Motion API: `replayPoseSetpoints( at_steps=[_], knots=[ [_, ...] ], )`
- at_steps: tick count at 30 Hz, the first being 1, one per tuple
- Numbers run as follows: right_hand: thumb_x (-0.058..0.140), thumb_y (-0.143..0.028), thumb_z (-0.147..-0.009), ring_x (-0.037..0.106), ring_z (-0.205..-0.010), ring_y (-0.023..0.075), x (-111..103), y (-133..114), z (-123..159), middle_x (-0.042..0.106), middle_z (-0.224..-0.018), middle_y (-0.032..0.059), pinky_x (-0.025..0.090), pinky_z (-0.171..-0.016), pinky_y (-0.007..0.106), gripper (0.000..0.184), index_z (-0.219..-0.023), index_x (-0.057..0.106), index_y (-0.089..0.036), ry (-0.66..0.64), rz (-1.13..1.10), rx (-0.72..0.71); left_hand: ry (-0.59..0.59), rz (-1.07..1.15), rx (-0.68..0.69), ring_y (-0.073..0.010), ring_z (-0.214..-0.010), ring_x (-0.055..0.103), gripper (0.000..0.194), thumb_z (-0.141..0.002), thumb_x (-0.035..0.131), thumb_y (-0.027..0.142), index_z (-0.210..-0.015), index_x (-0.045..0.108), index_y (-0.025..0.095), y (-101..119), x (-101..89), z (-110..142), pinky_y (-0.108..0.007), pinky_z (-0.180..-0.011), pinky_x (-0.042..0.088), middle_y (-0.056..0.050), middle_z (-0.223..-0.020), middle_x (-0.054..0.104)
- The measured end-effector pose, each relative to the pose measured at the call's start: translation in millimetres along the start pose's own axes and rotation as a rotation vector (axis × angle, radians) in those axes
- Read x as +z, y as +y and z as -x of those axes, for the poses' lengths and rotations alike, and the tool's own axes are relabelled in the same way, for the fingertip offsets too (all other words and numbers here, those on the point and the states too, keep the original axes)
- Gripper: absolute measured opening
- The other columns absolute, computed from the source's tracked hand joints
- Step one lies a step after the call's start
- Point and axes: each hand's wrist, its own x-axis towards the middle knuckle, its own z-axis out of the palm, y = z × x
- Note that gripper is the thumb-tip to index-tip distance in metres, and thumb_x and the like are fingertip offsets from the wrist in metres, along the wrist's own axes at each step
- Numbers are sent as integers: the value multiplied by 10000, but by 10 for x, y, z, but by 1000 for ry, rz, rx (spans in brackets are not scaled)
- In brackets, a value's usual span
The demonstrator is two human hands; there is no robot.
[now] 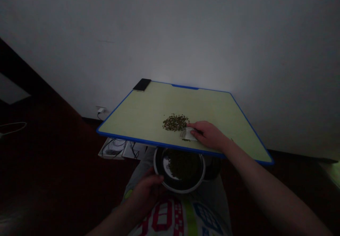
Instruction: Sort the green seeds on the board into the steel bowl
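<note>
A loose pile of small brownish-green grains [175, 122] lies on the pale yellow tabletop [148, 112] near its front edge. My right hand [208, 134] rests low over the table beside the pile, its fingers closed on a small translucent plastic piece [188, 134]; its exact kind is unclear. A few grains lie just in front of that piece. Below the table edge, my left hand [151, 184] grips the near-left rim of a round metal bowl [178, 190] at my lap. More dark grains [183, 163] cover much of the bowl's bottom.
A dark tablet or phone [142, 84] lies at the table's back left corner. The table has a blue rim [127, 137]. White boxes with cables [114, 148] sit on the floor underneath. A charger [101, 110] is plugged into the wall behind.
</note>
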Motion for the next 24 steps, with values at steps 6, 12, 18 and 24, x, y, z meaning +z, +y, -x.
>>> replayPoseSetpoints(
  at_steps=[6, 12, 18, 24],
  knots=[
    [538, -242, -957, 721, -1054, 260, 19, -110, 45, 778, -1176, 134, 537, -936, 420, 375, -1277, 727, -194, -6, -40, 8, 9, 19, -13, -302, -949, 788, 345, -650, 737, 76, -978, 765, 176, 4, 23, 6, -463, -975, 588, -72, -911, 848],
    [559, -225, -940, 727, -1084, 261, 39, -260, 92, 779, -1179, 131, 558, -948, 431, 363, -1253, 741, -204, -1, -112, 20, 7, 10, -22, -333, -974, 779, 312, -660, 740, 89, -960, 765, 171, 15, 26, 20, -492, -990, 574, -97, -916, 846],
    [587, -210, -911, 734, -1092, 258, 51, -292, 120, 777, -1205, 108, 571, -947, 428, 345, -1212, 758, -219, 35, -245, 144, 7, 1, -17, -332, -971, 778, 299, -655, 735, 82, -941, 757, 165, 11, 31, 12, -484, -983, 576, -101, -927, 843],
    [606, -237, -913, 747, -949, 237, 33, -339, 171, 808, -1067, 92, 579, -841, 385, 324, -1194, 768, -233, -22, -254, 133, 1, 5, -11, -288, -942, 786, 287, -652, 742, 85, -921, 755, 184, -10, 2, -12, -438, -960, 594, -77, -971, 845]
  ],
)
